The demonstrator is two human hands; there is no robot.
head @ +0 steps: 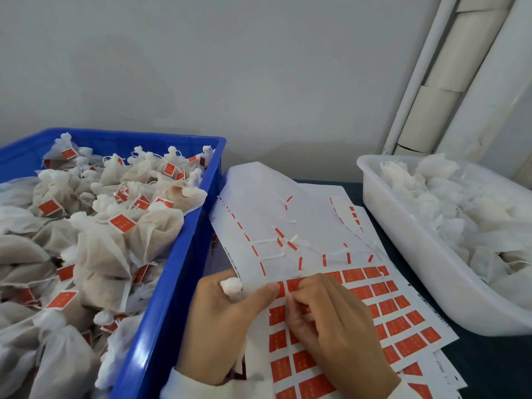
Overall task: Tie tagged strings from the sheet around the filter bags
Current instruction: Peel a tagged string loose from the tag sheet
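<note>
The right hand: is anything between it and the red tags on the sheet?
Nothing visible. The right hand lies directly on the sheet, its fingertips at a red tag. The left hand grips a bag beside it.

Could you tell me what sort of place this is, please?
Probably a small hand-packing workstation for tea or herbal sachets: a blue crate heaped with tied, tagged filter bags, a white tub of untied bags, and a sheet of red tags on the table.

Place: small packing workshop
Landmark: sheet (331,254) of red tags on the desk (489,364)
Left of it: blue crate (172,269) heaped with tied bags (115,226)
Right of it: white tub (403,249) of untied bags (449,197)
</note>
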